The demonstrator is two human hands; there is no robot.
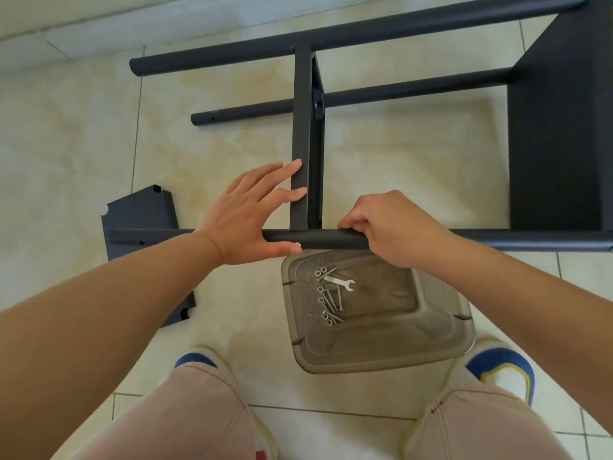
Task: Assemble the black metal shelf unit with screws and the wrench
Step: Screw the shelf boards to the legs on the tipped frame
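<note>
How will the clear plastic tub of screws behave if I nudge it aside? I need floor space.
The clear plastic tub looks thin-walled and nearly empty, so probably light and quick to slide on the glossy tile floor. The loose screws and wrench would likely rattle and shift. Its broad base makes tipping unlikely.

Tiled floor, daylight from the upper side.

The floor [83,134] is laid in large glossy cream tiles with faint tan marbling and thin dark grout lines [137,127]. A paler, greenish-white band of tile [99,24] runs along the top edge. Soft, even light gives dull reflections and weak shadows on the surface.
</note>
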